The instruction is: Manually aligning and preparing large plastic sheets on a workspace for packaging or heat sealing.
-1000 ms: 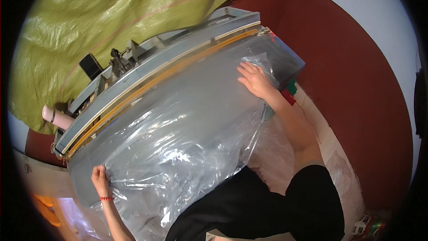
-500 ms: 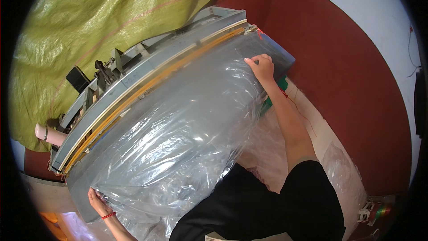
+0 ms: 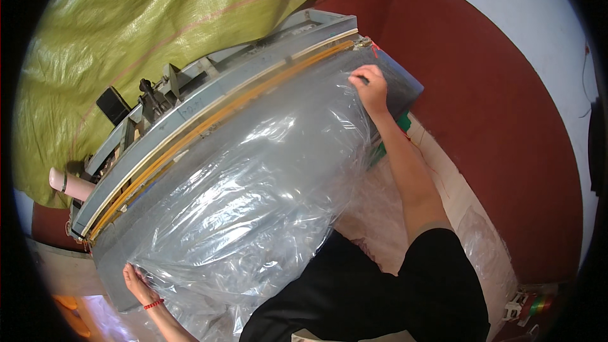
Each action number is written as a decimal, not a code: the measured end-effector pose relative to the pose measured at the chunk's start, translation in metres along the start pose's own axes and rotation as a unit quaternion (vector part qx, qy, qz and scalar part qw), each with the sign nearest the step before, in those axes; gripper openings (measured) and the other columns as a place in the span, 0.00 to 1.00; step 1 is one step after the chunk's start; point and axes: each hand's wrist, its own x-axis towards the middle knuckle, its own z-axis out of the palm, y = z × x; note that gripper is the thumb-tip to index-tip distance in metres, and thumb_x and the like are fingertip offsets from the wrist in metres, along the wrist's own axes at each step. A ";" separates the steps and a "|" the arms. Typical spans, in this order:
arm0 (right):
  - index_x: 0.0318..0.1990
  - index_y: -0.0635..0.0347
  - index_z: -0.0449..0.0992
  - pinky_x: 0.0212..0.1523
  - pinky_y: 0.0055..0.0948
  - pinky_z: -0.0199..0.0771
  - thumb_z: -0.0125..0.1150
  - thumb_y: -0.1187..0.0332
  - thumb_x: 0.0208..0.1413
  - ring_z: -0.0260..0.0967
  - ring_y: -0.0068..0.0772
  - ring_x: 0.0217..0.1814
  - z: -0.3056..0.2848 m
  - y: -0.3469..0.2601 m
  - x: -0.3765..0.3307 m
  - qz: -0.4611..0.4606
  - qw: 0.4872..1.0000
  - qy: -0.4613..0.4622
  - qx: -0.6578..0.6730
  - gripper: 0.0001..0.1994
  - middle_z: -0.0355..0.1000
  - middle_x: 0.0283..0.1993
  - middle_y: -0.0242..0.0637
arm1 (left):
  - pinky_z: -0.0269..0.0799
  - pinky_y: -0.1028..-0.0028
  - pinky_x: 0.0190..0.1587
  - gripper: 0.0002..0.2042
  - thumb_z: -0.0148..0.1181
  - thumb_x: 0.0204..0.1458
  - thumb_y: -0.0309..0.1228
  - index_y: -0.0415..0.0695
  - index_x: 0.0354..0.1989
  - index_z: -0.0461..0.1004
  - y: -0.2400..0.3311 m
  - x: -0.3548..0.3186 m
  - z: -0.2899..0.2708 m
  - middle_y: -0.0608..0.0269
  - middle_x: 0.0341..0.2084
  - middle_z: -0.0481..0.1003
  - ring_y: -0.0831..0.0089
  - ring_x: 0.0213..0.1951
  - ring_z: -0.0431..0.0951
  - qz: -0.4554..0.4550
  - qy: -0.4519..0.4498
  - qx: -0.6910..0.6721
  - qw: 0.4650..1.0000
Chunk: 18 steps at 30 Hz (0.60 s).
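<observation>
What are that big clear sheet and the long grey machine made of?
The sheet looks like thin, glossy clear plastic film: it wrinkles and shines. The machine seems to be grey painted metal, matte, with a yellowish strip along it.

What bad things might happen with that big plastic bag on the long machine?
The clear plastic bag is wrinkled where it lies near the machine's long orange strip, so creases could get pressed into its edge. The right hand holds the bag's far corner very close to that strip, and fingers might get caught there. The left hand pins only the other corner, so the slippery bag may slide off the grey table.
</observation>
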 end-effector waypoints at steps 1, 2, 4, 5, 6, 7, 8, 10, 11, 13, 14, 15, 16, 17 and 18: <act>0.25 0.56 0.75 0.42 0.33 0.66 0.66 0.70 0.33 0.65 0.40 0.41 0.001 0.006 -0.004 -0.006 0.995 -0.051 -0.085 0.08 0.69 0.33 0.36 | 0.49 0.90 0.15 0.05 0.51 0.53 0.35 0.51 0.28 0.67 -0.003 0.002 -0.003 0.80 0.17 0.62 0.93 0.16 0.58 0.000 0.000 0.000 1.000; 0.29 0.56 0.74 0.42 0.34 0.66 0.65 0.70 0.34 0.65 0.40 0.41 0.002 0.011 -0.010 0.008 0.982 -0.096 -0.162 0.11 0.69 0.34 0.36 | 0.49 0.90 0.15 0.05 0.51 0.53 0.35 0.51 0.27 0.67 -0.008 0.006 -0.008 0.80 0.16 0.62 0.93 0.15 0.57 0.004 0.004 0.001 1.000; 0.31 0.56 0.73 0.42 0.34 0.66 0.65 0.69 0.35 0.65 0.40 0.41 0.002 0.005 -0.008 0.027 0.984 -0.084 -0.157 0.12 0.69 0.35 0.36 | 0.48 0.90 0.14 0.05 0.51 0.53 0.35 0.51 0.27 0.67 -0.011 0.009 -0.011 0.80 0.15 0.61 0.92 0.15 0.56 0.008 0.011 0.000 1.000; 0.33 0.56 0.73 0.42 0.34 0.65 0.64 0.69 0.36 0.65 0.40 0.41 0.003 0.003 -0.006 0.047 0.985 -0.070 -0.153 0.13 0.69 0.35 0.36 | 0.48 0.90 0.14 0.05 0.51 0.53 0.35 0.51 0.27 0.67 -0.011 0.011 -0.012 0.79 0.15 0.61 0.92 0.14 0.56 0.007 0.012 -0.002 1.000; 0.33 0.56 0.73 0.42 0.34 0.65 0.64 0.69 0.36 0.65 0.40 0.41 0.004 0.007 -0.007 0.047 0.984 -0.070 -0.154 0.13 0.69 0.35 0.36 | 0.47 0.89 0.14 0.05 0.51 0.53 0.35 0.51 0.27 0.66 -0.012 0.011 -0.011 0.79 0.14 0.61 0.92 0.14 0.55 0.006 0.011 -0.005 1.000; 0.33 0.57 0.72 0.42 0.34 0.65 0.65 0.67 0.36 0.65 0.40 0.42 0.007 0.012 -0.007 0.063 0.987 -0.061 -0.132 0.14 0.69 0.35 0.36 | 0.47 0.89 0.14 0.05 0.51 0.53 0.35 0.51 0.27 0.66 -0.012 0.011 -0.010 0.79 0.14 0.61 0.92 0.14 0.55 0.005 0.010 -0.005 1.000; 0.34 0.57 0.71 0.41 0.34 0.66 0.65 0.65 0.36 0.65 0.40 0.42 0.009 0.016 -0.006 0.078 0.989 -0.052 -0.111 0.15 0.69 0.35 0.37 | 0.47 0.89 0.13 0.05 0.51 0.53 0.35 0.51 0.27 0.67 -0.012 0.011 -0.008 0.79 0.14 0.61 0.92 0.14 0.56 0.006 0.010 -0.005 1.000; 0.34 0.58 0.72 0.41 0.34 0.65 0.66 0.63 0.35 0.64 0.40 0.43 0.015 0.015 -0.004 0.082 0.989 -0.061 -0.110 0.17 0.69 0.36 0.37 | 0.47 0.89 0.13 0.06 0.51 0.53 0.35 0.51 0.27 0.67 -0.010 0.008 -0.007 0.79 0.14 0.61 0.92 0.14 0.56 0.008 0.012 -0.003 1.000; 0.34 0.59 0.72 0.42 0.34 0.65 0.67 0.61 0.35 0.64 0.40 0.44 0.018 0.014 -0.004 0.085 0.988 -0.069 -0.111 0.18 0.69 0.37 0.38 | 0.47 0.89 0.13 0.06 0.51 0.53 0.35 0.51 0.27 0.67 -0.008 0.007 -0.007 0.79 0.14 0.61 0.92 0.14 0.56 0.010 0.011 0.001 1.000; 0.35 0.59 0.72 0.42 0.35 0.65 0.68 0.60 0.34 0.64 0.40 0.44 0.022 0.008 -0.001 0.088 0.981 -0.087 -0.149 0.20 0.68 0.37 0.38 | 0.47 0.89 0.13 0.06 0.51 0.53 0.35 0.50 0.27 0.67 -0.007 0.005 -0.006 0.79 0.15 0.61 0.92 0.14 0.56 0.011 0.012 0.004 1.000; 0.36 0.59 0.72 0.42 0.36 0.65 0.68 0.58 0.33 0.64 0.41 0.44 0.024 0.005 0.000 0.091 0.973 -0.103 -0.187 0.22 0.68 0.38 0.38 | 0.47 0.89 0.13 0.06 0.51 0.53 0.35 0.50 0.27 0.67 -0.006 0.004 -0.005 0.79 0.15 0.61 0.92 0.14 0.56 0.012 0.013 0.003 1.000; 0.36 0.59 0.72 0.42 0.36 0.65 0.68 0.58 0.33 0.64 0.41 0.44 0.026 0.006 0.002 0.090 0.973 -0.103 -0.187 0.22 0.68 0.38 0.38 | 0.47 0.89 0.13 0.06 0.51 0.53 0.35 0.50 0.27 0.67 -0.006 0.004 -0.005 0.79 0.15 0.61 0.92 0.14 0.56 0.014 0.013 0.001 1.000; 0.36 0.58 0.73 0.43 0.37 0.64 0.69 0.57 0.32 0.64 0.41 0.45 0.029 0.007 0.005 0.115 0.968 -0.104 -0.196 0.21 0.68 0.39 0.38 | 0.47 0.89 0.13 0.06 0.51 0.53 0.35 0.50 0.27 0.67 -0.007 0.004 -0.004 0.79 0.15 0.61 0.92 0.14 0.56 0.014 0.014 0.000 1.000; 0.35 0.57 0.74 0.43 0.38 0.64 0.69 0.56 0.32 0.64 0.41 0.46 0.032 0.008 0.008 0.140 0.963 -0.105 -0.205 0.21 0.68 0.39 0.37 | 0.47 0.89 0.13 0.06 0.51 0.53 0.35 0.50 0.27 0.66 -0.008 0.004 -0.003 0.78 0.14 0.61 0.92 0.14 0.56 0.015 0.016 0.000 1.000; 0.35 0.57 0.74 0.43 0.38 0.64 0.69 0.56 0.32 0.64 0.41 0.46 0.035 0.007 0.009 0.139 0.963 -0.106 -0.204 0.21 0.68 0.39 0.37 | 0.46 0.88 0.13 0.06 0.51 0.53 0.35 0.50 0.27 0.66 -0.009 0.004 -0.005 0.78 0.14 0.61 0.91 0.14 0.55 0.015 0.020 0.001 1.000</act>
